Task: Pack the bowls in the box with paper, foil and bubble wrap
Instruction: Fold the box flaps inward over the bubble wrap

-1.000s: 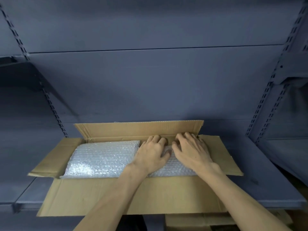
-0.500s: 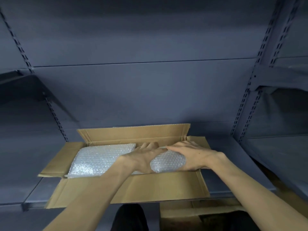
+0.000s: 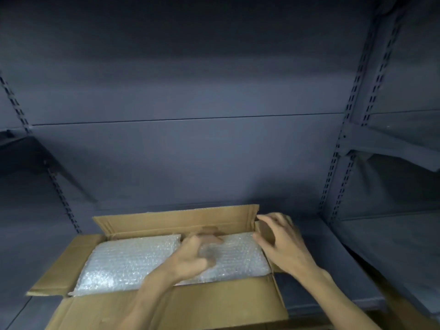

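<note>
An open cardboard box [image 3: 166, 222] lies on a grey shelf with its flaps spread. Bubble wrap [image 3: 128, 260] fills the inside and hides whatever is under it. My left hand [image 3: 192, 256] rests flat on the bubble wrap near the middle, its fingers blurred. My right hand [image 3: 281, 241] is at the box's right end, fingers curled around the raised right side flap [image 3: 264, 231]. No bowls, paper or foil are visible.
The grey metal shelf [image 3: 333, 270] carries the box, with a back panel close behind. Slotted uprights [image 3: 342, 144] stand to the right and left. More shelves [image 3: 392, 144] hang on the right. Another cardboard piece [image 3: 404, 315] shows below the shelf edge.
My right hand left the bubble wrap, moved to the right and took hold of the right side flap, which now stands up. My left hand stayed on the bubble wrap.
</note>
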